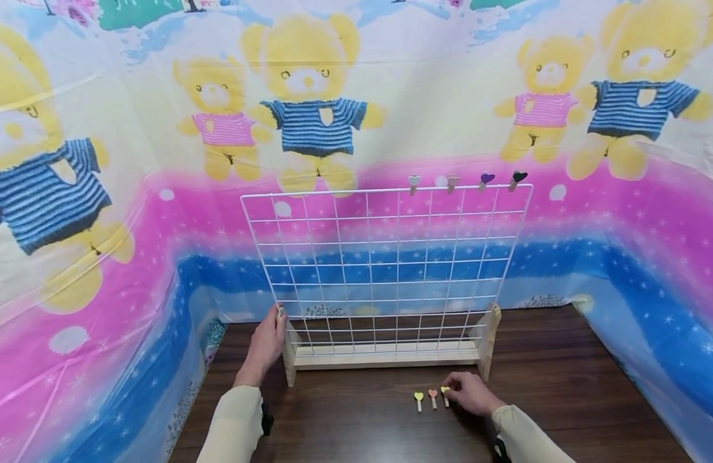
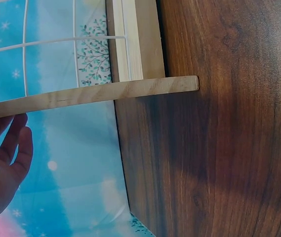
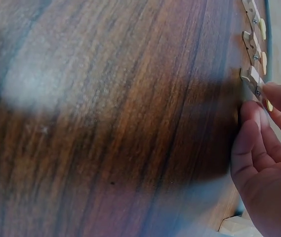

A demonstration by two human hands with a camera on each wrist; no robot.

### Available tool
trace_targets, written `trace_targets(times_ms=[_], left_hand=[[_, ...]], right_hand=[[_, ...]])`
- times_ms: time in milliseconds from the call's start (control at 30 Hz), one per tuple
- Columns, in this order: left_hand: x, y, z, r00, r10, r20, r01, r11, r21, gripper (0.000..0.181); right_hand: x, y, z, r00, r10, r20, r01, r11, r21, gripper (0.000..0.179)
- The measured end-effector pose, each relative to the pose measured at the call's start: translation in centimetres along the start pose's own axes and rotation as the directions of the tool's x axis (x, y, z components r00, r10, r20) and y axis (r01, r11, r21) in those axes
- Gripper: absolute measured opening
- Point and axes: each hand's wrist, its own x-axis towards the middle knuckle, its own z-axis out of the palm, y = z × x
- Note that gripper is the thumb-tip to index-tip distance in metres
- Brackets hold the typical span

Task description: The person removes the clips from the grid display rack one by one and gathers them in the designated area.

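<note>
My left hand (image 1: 266,341) holds the top of the left upright of a wooden stand (image 1: 385,360). In the left wrist view, its bent fingers (image 2: 19,143) meet the edge of that wooden upright (image 2: 145,89); the thumb is hidden there. Standing in the base is a white wire grid (image 1: 397,263). Near the stand's right front, my right hand (image 1: 472,393) pinches the heart end of a yellow heart clothespin (image 1: 446,403), the rightmost of a short row on the table. Beside it lie an orange heart clothespin (image 1: 433,399) and another yellow heart clothespin (image 1: 419,402).
Along the grid's top wire, towards the right, sit a white clip (image 1: 414,183), a pinkish clip (image 1: 452,182), a purple clip (image 1: 486,180) and a black clip (image 1: 517,180). A bear-printed cloth (image 1: 437,122) hangs behind and beside the dark wooden table (image 1: 345,424).
</note>
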Motion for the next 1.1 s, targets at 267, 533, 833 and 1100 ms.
trace_targets(times_ms=[267, 533, 833, 1100], left_hand=[[0.0, -0.1, 0.1, 1.000, -0.007, 0.008, 0.007, 1.000, -0.009, 0.046], [0.0, -0.2, 0.1, 1.000, -0.006, 0.005, 0.006, 1.000, -0.007, 0.045], [0.1, -0.2, 0.1, 0.999, -0.024, 0.022, 0.024, 1.000, -0.008, 0.046], [0.2, -0.1, 0.1, 1.000, -0.017, 0.011, 0.017, 1.000, 0.004, 0.044]], right_hand=[[0.2, 0.1, 0.1, 0.999, 0.029, 0.019, -0.029, 0.999, -0.014, 0.004], [0.1, 0.3, 0.2, 1.000, 0.011, -0.005, -0.011, 1.000, -0.027, 0.004], [0.0, 0.1, -0.7, 0.998, 0.051, -0.025, -0.052, 0.998, -0.024, 0.005], [0.9, -2.6, -3.4, 0.998, 0.037, -0.045, -0.037, 0.999, 0.009, 0.013]])
